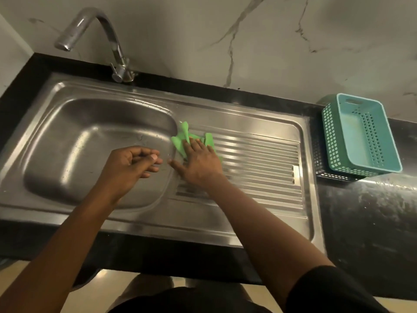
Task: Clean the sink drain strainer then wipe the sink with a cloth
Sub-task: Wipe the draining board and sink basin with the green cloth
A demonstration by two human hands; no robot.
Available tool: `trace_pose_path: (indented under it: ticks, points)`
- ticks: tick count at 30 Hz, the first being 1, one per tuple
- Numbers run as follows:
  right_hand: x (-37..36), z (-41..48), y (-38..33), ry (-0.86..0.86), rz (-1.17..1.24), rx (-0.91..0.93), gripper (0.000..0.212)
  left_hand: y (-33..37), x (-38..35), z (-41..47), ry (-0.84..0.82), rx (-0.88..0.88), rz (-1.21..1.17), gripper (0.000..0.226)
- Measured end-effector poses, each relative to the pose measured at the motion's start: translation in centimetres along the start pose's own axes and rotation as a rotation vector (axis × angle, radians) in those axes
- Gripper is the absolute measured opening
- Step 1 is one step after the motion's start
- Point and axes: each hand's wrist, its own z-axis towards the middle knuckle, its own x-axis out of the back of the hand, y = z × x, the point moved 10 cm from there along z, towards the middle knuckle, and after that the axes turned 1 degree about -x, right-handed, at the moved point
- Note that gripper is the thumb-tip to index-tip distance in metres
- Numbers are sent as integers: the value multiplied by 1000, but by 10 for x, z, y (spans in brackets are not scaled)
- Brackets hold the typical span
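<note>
at the inner edge of the ribbed steel drainboard [259, 168], right where it is meeting the lip of the basin, a crumpled bright green cloth [180, 141] is lying under the right hand [199, 164]. that hand is pressing down flat, fingers straight and spread wide, thumb reaching toward the basin. green corners are poking out past the fingertips and along the far side of the palm.

the left hand [128, 163] is hovering over the right part of the rounded stainless steel basin [79, 143], apart from the cloth. its fingers are curling in narrow toward the thumb, and whether anything small is being pinched there cannot be told.

ribbed metal is running on to the right of the cloth as far as the raised sink rim [203, 224], with the black stone counter [372, 211] carrying on past it. a teal perforated plastic basket [361, 136] is sitting tilted just beyond that right edge, over a darker perforated piece that is hard to make out. a curved chrome tap [112, 41] is rising at the back left.

the left hand and forearm are covering part of the basin floor, so the drain strainer cannot be made out. both arms are being cut off by the lower edge of the view.
</note>
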Motion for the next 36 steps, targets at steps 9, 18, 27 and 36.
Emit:
trace_pose_path:
  ticks: [9, 18, 27, 36]
  points:
    - [9, -77, 154, 135, 88, -513, 85, -3, 32, 19, -102, -17, -1, 14]
    - [-13, 15, -1, 84, 154, -402, 112, -14, 54, 23, -139, -33, 17, 20]
    - [-12, 27, -5, -10, -18, -103, 84, -12, 68, 33, -95, -51, 3, 16]
    - [25, -28, 212, 38, 174, -764, 90, -27, 72, 47, -112, -21, -9, 18]
